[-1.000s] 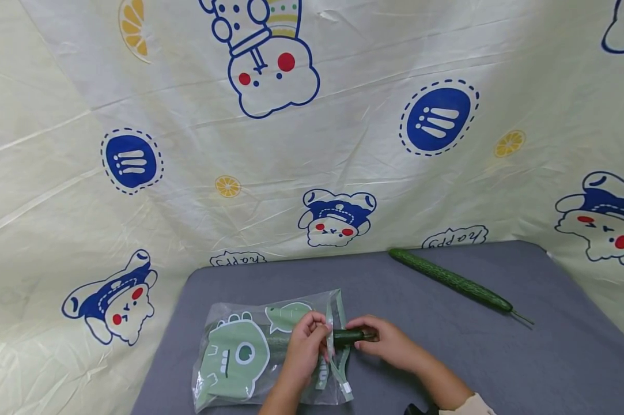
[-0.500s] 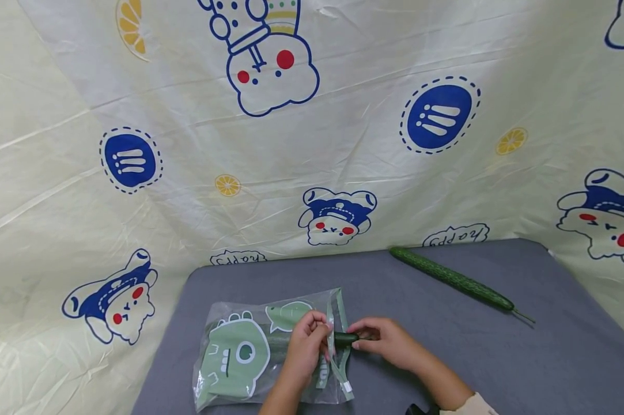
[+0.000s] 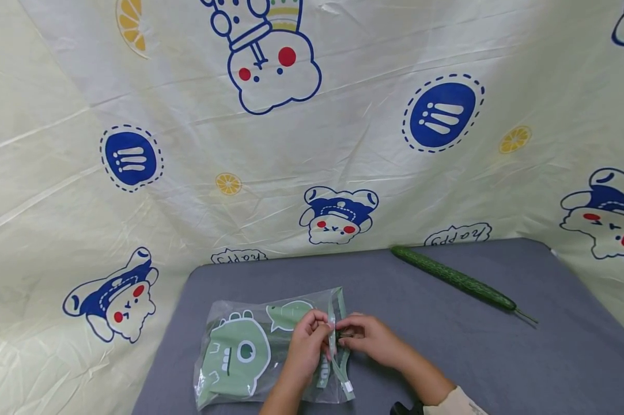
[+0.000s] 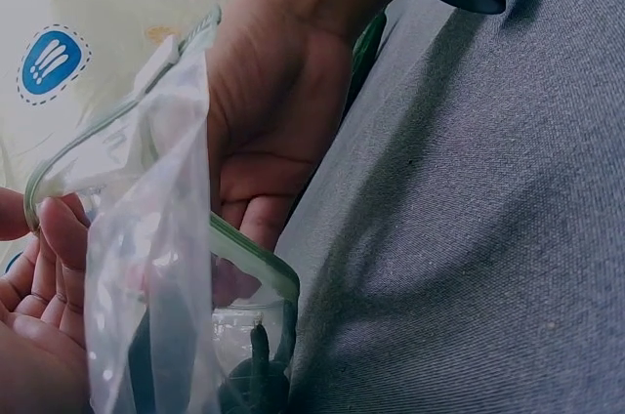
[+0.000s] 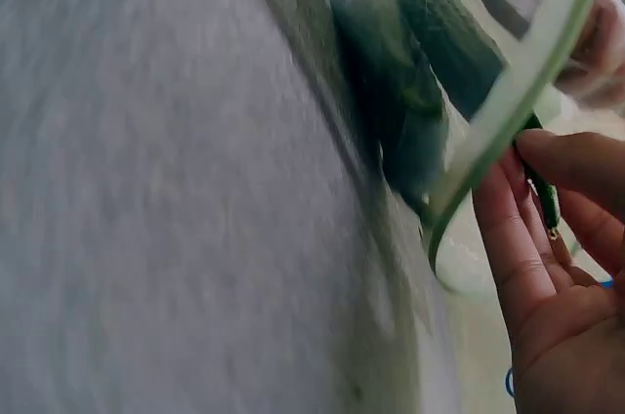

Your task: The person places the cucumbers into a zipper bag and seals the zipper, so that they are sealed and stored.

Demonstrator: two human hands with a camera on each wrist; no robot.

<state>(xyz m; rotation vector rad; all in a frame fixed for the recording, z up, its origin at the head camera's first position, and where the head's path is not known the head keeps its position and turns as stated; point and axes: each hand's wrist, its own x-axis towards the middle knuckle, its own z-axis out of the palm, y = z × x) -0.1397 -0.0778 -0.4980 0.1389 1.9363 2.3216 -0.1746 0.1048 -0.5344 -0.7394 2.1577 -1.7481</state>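
Note:
A clear zip bag (image 3: 278,377) with green cartoon prints lies on the grey table, its mouth facing right. At the upper edge of the mouth, my left hand (image 3: 305,346) pinches the plastic, and the left wrist view shows the mouth held apart. My right hand (image 3: 371,340) is at the opening, thumb and fingers around the thin stem of a cucumber (image 5: 449,33) whose body is inside the bag. A second dark green shape (image 5: 381,62) shows beside it through the plastic. In the left wrist view a stem (image 4: 259,348) points up inside the mouth.
Another long cucumber (image 3: 457,278) lies slantwise at the table's back right, stem toward the right. A white slider (image 3: 348,387) sits at the lower end of the bag's zip. A printed curtain (image 3: 270,150) hangs behind the grey table (image 3: 436,351).
My right hand has moved left to the bag mouth, and the cucumber end that stuck out has gone into the bag. My left hand has kept its place on the edge.

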